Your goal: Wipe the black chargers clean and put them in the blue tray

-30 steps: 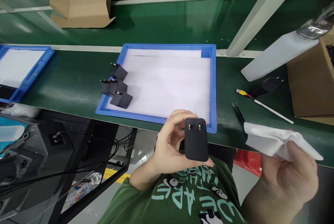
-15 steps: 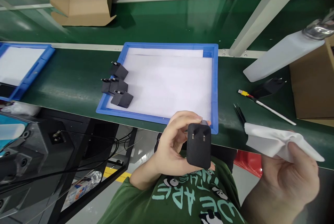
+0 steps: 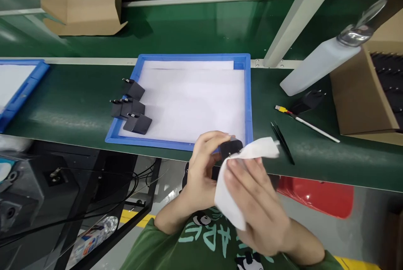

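Near the bench's front edge, my left hand [image 3: 204, 169] is closed round a black plug adapter [image 3: 231, 147], its prongs facing up toward me. My right hand [image 3: 258, 203] presses a white cloth [image 3: 231, 194] against the adapter's prong face, so most of that face is hidden. Behind them lies a blue tray [image 3: 195, 57] lined with white sheets [image 3: 192, 102]. Several black adapters [image 3: 137, 124] rest on the tray's left side, some over its rim.
To the right are black tweezers [image 3: 283, 144], a white stick with a yellow connector [image 3: 315, 127], another black adapter [image 3: 307, 101], a white bottle [image 3: 319, 66] and a cardboard box [image 3: 362, 93]. A slanted metal post [image 3: 302, 18] rises behind. Another blue tray [image 3: 27, 87] sits left.
My right hand has come left with the cloth, from beside the tweezers onto the adapter. The tweezers are now uncovered. The whole view has shifted a little to the right.
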A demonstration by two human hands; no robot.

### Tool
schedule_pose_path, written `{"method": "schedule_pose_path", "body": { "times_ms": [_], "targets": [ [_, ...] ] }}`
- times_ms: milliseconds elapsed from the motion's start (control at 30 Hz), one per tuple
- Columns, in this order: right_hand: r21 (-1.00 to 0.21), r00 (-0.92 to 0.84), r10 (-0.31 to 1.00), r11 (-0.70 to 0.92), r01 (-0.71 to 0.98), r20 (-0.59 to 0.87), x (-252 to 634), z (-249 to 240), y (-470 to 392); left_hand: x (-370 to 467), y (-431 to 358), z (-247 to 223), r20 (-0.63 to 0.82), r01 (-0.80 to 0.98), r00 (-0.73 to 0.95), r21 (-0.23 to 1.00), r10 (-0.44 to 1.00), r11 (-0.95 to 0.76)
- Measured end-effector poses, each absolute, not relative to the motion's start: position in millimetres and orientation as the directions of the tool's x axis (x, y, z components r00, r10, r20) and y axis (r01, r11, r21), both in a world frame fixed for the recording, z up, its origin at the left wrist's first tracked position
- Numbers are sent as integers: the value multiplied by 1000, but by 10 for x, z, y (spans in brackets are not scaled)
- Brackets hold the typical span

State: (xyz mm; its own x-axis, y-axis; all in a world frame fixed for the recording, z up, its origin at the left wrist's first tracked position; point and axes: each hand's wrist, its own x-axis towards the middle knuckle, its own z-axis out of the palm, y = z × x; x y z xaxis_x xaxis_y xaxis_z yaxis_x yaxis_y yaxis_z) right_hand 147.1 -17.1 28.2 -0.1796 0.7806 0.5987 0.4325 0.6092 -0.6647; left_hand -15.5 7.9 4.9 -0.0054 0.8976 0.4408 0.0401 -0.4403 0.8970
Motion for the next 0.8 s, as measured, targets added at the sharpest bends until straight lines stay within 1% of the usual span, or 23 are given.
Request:
{"method": "schedule_pose_path", "body": {
  "times_ms": [67,133,200,267,333,367,433,500,533,567,600,700,733,767,800],
  "targets": [
    [-461,-349,648,744,484,677,1403,291,-128,-188,48,56,421,122,-12,901,907,-417],
    [-272,-474,522,822,500,709,1406,289,-37,-228,36,68,448,177,24,878,894,-445],
    [-171,-556,411,885,432,722,1471,298,79,-254,44,79,492,194,92,844,866,-501],
    [-112,-613,315,932,346,725,1566,322,180,-254,60,79,534,188,133,813,835,-551],
    [-87,-657,260,955,285,708,1650,346,213,-227,66,57,544,158,127,814,829,-558],
    [-98,-667,269,954,282,695,1676,351,196,-208,62,39,538,140,107,824,836,-549],
    [-194,-614,386,914,357,689,1684,341,111,-171,45,-3,508,103,78,852,858,-513],
    [-347,-434,553,813,467,711,1641,313,18,-150,25,-33,480,68,75,872,874,-485],
    [-412,-337,605,767,492,722,1612,300,-4,-148,19,-37,477,59,76,874,875,-482],
    [-437,-285,614,752,494,736,1585,292,-3,-152,17,-34,481,60,82,872,873,-486],
    [-407,-306,582,779,478,754,1566,289,21,-161,17,-25,491,71,86,865,867,-497],
    [-174,-500,346,917,358,794,1567,285,127,-184,21,7,532,118,79,835,843,-537],
    [-111,-531,275,941,319,801,1578,273,132,-185,17,12,537,124,75,831,840,-542],
    [-101,-509,255,945,311,822,1589,251,110,-180,10,14,537,122,75,831,840,-542],
    [-161,-449,312,926,343,838,1595,222,63,-171,0,12,535,115,82,833,841,-541]
  ]
}}
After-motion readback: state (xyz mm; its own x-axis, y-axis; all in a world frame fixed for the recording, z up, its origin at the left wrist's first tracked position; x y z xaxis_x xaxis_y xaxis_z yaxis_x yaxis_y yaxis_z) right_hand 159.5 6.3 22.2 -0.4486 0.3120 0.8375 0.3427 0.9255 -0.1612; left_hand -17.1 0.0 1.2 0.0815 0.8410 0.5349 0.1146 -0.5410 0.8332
